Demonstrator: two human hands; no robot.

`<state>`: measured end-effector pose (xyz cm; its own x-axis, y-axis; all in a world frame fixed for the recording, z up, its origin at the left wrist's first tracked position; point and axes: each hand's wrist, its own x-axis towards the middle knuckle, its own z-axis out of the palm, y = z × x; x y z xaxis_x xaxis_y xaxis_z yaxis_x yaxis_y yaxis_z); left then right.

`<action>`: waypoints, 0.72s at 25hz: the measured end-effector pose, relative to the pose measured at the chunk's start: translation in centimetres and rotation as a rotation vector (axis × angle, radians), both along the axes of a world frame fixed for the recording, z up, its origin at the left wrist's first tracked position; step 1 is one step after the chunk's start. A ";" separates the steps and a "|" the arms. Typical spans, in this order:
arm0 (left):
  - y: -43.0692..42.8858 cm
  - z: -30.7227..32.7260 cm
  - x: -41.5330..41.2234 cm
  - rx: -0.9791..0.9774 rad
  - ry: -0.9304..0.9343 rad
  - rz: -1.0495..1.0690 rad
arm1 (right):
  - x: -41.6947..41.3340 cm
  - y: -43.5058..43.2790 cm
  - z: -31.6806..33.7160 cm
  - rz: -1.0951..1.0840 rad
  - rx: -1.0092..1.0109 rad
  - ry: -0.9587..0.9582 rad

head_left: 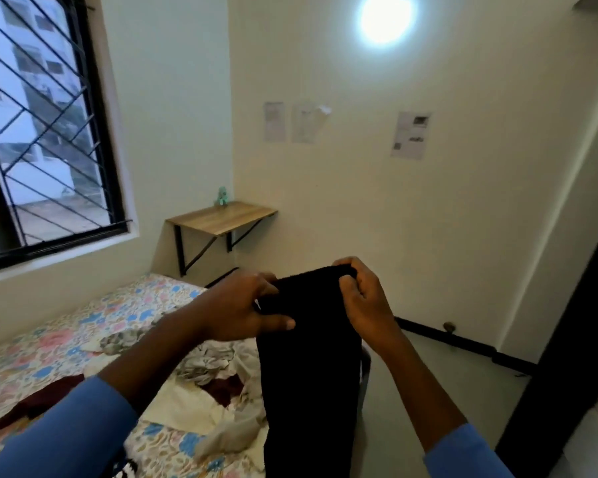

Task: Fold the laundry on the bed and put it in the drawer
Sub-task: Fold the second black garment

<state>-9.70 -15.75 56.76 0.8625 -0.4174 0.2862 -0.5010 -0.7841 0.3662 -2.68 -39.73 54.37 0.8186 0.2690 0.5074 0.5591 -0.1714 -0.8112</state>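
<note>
A black garment [309,381] hangs straight down in front of me, held up by its top edge above the bed's right side. My left hand [237,308] grips the top left corner, thumb stretched across the cloth. My right hand [361,298] pinches the top right corner with curled fingers. On the bed [49,343], covered by a floral sheet, lies a heap of unfolded laundry [218,367] in white and grey. A dark red garment [37,401] lies apart at the left. No drawer is in view.
A wooden wall shelf [221,217] on black brackets with a small green object stands beyond the bed. A barred window [38,125] is at the left. Bare floor [428,374] lies to the right of the bed, with a dark door frame [567,357] at far right.
</note>
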 end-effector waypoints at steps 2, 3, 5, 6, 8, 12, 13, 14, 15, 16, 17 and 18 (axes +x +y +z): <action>-1.3 3.8 0.6 0.098 -0.069 0.000 | 0.4 -1.6 2.5 -0.067 -0.034 -0.055; -2.2 5.9 0.8 0.215 -0.130 0.001 | 0.4 -2.5 4.0 -0.109 -0.056 -0.091; -4.0 10.4 0.5 0.439 -0.278 0.023 | 0.3 -4.0 7.1 -0.198 -0.060 -0.142; -4.9 12.5 0.0 0.437 -0.329 0.020 | 0.0 -4.6 8.6 -0.225 -0.021 -0.152; -6.3 16.0 -0.9 0.183 -0.358 -0.031 | -0.8 -5.6 12.1 -0.240 0.090 -0.212; -7.8 18.4 -1.3 -0.494 -0.179 -0.100 | -1.5 -6.8 17.4 -0.309 0.044 -0.106; -8.4 18.6 -1.4 -0.632 -0.107 -0.114 | -1.7 -6.7 18.2 -0.352 -0.018 -0.061; -9.1 18.7 -1.3 -0.718 -0.079 -0.109 | -2.4 -6.4 18.6 -0.408 -0.058 -0.064; -9.9 18.6 -1.2 -0.742 -0.095 -0.090 | -3.4 -5.8 18.6 -0.470 -0.076 -0.147; -10.8 18.5 -1.1 -0.725 -0.134 -0.074 | -4.3 -5.0 18.5 -0.509 -0.091 -0.282; -11.6 18.0 -1.1 -0.681 -0.168 -0.066 | -5.3 -4.1 18.2 -0.508 -0.128 -0.397; -12.2 16.9 -1.3 -0.635 -0.189 -0.067 | -6.1 -3.4 17.5 -0.481 -0.167 -0.453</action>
<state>-10.97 -27.91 73.66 0.7514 -0.1690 0.6379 -0.6422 -0.4098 0.6478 -8.74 -43.14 71.88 0.5833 0.0324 0.8116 0.6674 -0.5886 -0.4562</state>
